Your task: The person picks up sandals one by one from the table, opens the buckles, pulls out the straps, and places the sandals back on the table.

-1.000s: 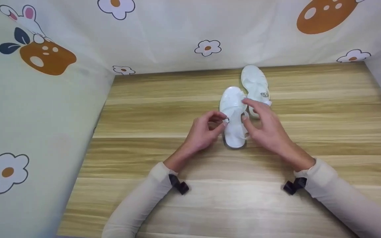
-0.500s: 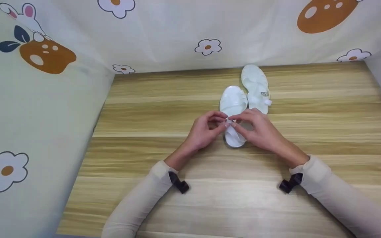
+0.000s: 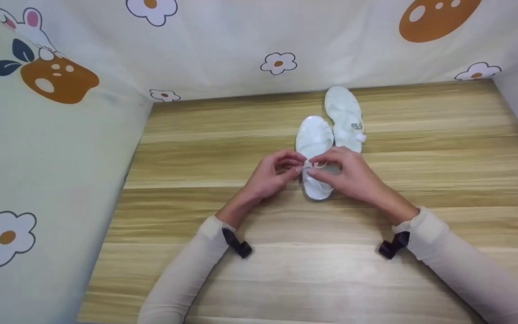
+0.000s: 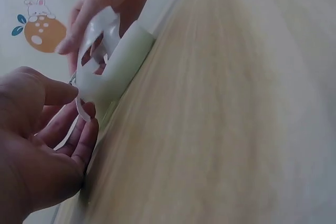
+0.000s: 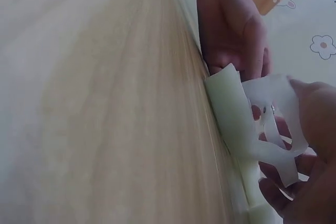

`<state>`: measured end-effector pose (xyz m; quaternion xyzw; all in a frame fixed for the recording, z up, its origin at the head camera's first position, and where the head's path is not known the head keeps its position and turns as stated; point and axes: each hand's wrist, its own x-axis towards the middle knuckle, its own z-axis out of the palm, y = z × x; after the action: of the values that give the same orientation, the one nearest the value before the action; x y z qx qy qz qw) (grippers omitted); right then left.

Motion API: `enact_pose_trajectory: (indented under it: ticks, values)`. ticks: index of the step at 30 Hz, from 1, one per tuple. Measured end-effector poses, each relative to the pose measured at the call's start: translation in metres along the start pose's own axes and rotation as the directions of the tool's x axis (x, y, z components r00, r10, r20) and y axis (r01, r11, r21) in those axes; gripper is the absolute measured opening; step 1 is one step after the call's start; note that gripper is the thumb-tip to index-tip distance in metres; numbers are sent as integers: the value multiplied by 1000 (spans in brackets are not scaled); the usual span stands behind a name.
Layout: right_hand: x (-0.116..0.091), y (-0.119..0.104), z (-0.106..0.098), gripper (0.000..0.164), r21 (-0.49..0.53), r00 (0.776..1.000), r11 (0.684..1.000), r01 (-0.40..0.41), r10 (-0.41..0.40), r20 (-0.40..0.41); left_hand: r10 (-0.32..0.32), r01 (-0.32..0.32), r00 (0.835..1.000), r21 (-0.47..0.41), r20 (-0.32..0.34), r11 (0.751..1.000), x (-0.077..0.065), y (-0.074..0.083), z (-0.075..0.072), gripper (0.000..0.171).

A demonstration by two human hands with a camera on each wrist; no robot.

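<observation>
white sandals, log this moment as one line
left hand: pinches strap on near sandal | right hand: at its straps too | far sandal: alongside

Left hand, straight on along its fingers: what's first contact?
The strap of the nearer sandal, right where the left hand has its fingertips. Just beyond, in the head view, is the right hand; exact depth between the two is unclear.

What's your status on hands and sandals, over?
Left hand pinching strap; right hand beside it, grip unclear. Near sandal sole-down. Far sandal close by, apparently not blocking.
</observation>
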<state>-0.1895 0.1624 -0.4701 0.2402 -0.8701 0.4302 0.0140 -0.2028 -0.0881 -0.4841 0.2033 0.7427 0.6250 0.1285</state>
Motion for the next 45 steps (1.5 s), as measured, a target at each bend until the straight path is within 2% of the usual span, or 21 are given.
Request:
enact_pose_trajectory:
  ticks: [3, 7, 10, 16, 22, 30, 39, 45]
  values:
    - [1, 1, 2, 33, 0, 1000, 1000, -1, 1, 20, -34, 33, 999, -38, -17, 999, -1, -3, -1, 29]
    - [1, 2, 3, 35, 12, 1000, 1000, 11, -12, 29, -78, 67, 994, -132, -76, 989, -2, -7, -1, 33]
    - [0, 1, 3, 33, 49, 999, 999, -1, 0, 32, -71, 52, 993, -188, -98, 981, -3, -9, 0, 34]
    - [-2, 1, 2, 26, 120, 997, 990, -74, 71, 26, -43, 15, 993, -258, -106, 966, -1, -12, 2, 31]
    - [-4, 3, 4, 25, 153, 994, 983, -105, 103, 19, -52, 26, 994, -257, -95, 966, 0, -12, 4, 28]
    - [-3, 5, 5, 23, 156, 995, 983, -101, 101, 8, -37, 19, 993, -164, -110, 986, 2, -10, 6, 23]
    - [-3, 7, 8, 20, 179, 995, 979, -97, 101, -17, -23, -1, 995, -236, -98, 972, 2, -10, 7, 21]
    - [-3, 7, 8, 17, 190, 994, 977, -93, 102, -37, -37, 10, 992, -224, -120, 975, 3, -11, 10, 23]
